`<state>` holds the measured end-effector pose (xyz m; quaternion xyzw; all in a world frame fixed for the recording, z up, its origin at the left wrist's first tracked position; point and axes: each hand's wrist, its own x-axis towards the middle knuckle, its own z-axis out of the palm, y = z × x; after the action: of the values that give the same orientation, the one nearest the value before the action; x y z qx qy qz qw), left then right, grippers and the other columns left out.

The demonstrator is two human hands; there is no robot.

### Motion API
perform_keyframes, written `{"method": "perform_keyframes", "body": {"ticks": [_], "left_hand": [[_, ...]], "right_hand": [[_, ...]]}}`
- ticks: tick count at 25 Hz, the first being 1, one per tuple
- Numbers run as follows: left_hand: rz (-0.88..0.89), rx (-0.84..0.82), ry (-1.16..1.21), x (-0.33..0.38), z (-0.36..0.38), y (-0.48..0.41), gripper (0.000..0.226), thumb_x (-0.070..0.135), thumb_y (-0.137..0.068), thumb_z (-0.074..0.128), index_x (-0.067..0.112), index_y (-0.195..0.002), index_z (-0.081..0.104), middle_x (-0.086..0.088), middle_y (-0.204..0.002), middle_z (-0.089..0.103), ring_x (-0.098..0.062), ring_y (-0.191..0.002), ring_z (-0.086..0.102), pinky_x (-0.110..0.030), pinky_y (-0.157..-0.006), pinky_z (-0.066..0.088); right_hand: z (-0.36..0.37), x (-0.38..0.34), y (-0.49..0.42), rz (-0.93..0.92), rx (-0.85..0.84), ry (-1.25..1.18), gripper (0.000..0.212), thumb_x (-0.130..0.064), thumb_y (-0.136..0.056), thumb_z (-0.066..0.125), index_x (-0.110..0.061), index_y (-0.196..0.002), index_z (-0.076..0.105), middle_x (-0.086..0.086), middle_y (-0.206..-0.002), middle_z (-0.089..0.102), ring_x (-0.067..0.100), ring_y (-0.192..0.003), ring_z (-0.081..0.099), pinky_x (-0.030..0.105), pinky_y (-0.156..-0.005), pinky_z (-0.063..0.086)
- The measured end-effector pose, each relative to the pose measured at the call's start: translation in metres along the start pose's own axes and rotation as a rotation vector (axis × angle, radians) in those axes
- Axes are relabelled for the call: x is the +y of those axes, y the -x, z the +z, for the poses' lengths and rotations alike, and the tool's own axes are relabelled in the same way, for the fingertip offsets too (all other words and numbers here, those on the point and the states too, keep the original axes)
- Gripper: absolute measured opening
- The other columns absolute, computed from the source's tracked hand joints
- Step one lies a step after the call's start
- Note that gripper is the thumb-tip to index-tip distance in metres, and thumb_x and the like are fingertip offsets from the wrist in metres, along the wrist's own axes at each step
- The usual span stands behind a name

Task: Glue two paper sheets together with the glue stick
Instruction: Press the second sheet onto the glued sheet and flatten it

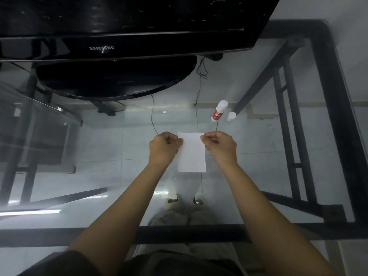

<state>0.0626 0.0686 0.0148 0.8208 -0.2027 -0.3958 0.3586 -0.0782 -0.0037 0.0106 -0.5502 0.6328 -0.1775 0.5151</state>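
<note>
A small white paper sheet (192, 154) is in the middle of the glass table, held at its two far corners. My left hand (164, 148) pinches the far left corner and my right hand (220, 147) pinches the far right corner. Whether it is one sheet or two stacked I cannot tell. The glue stick (219, 110), white with a red label, lies on the glass beyond my right hand. Its white cap (231, 116) stands apart just to its right.
A black Samsung monitor (127, 22) with an oval base (117, 78) fills the far side of the glass table (79, 140). The black metal frame (336, 108) runs along the right and near edges. Cables, floor tiles and my feet show through the glass.
</note>
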Motion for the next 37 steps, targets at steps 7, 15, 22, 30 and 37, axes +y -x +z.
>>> {"method": "perform_keyframes", "body": {"ticks": [7, 15, 22, 30, 37], "left_hand": [[0.039, 0.014, -0.086, -0.006, 0.004, -0.003, 0.009, 0.018, -0.081, 0.067, 0.009, -0.083, 0.065, 0.003, -0.065, 0.061, -0.012, -0.059, 0.058, -0.018, -0.061, 0.046], [0.058, 0.045, -0.153, -0.003, 0.007, -0.003, 0.010, 0.018, -0.082, 0.065, 0.009, -0.082, 0.065, -0.005, -0.076, 0.067, -0.020, -0.074, 0.063, -0.021, -0.066, 0.044], [0.030, 0.081, -0.202, 0.000, 0.012, -0.004, 0.008, 0.018, -0.080, 0.063, 0.009, -0.080, 0.064, -0.005, -0.076, 0.067, -0.020, -0.073, 0.061, -0.023, -0.064, 0.044], [0.053, 0.147, -0.296, 0.003, 0.019, -0.002, 0.021, 0.020, -0.083, 0.061, 0.007, -0.095, 0.049, -0.010, -0.076, 0.061, -0.024, -0.067, 0.055, -0.029, -0.060, 0.041], [0.076, 0.136, -0.315, -0.001, 0.019, -0.004, 0.020, 0.020, -0.085, 0.060, 0.009, -0.097, 0.049, -0.010, -0.079, 0.061, -0.022, -0.065, 0.053, -0.029, -0.059, 0.040]], "right_hand": [[0.003, 0.001, -0.001, -0.014, 0.014, 0.034, 0.004, -0.024, -0.081, 0.067, -0.020, -0.084, 0.066, -0.008, -0.077, 0.067, 0.003, -0.070, 0.062, 0.008, -0.060, 0.041], [0.008, 0.000, -0.002, -0.010, 0.052, 0.081, 0.012, -0.023, -0.083, 0.066, -0.014, -0.090, 0.069, -0.004, -0.083, 0.068, 0.008, -0.072, 0.061, 0.007, -0.060, 0.037], [0.013, -0.001, 0.001, -0.097, 0.123, 0.191, 0.014, -0.022, -0.085, 0.065, -0.011, -0.091, 0.068, 0.002, -0.087, 0.071, 0.005, -0.068, 0.055, 0.006, -0.057, 0.033], [0.022, 0.004, 0.000, -0.216, 0.198, 0.346, 0.018, -0.025, -0.084, 0.066, -0.012, -0.095, 0.063, 0.006, -0.089, 0.069, 0.018, -0.076, 0.063, 0.024, -0.069, 0.047], [0.007, 0.021, 0.001, -0.756, -0.069, 0.666, 0.024, -0.012, -0.090, 0.056, -0.009, -0.112, 0.064, 0.012, -0.120, 0.063, 0.031, -0.108, 0.057, 0.041, -0.090, 0.045]]}}
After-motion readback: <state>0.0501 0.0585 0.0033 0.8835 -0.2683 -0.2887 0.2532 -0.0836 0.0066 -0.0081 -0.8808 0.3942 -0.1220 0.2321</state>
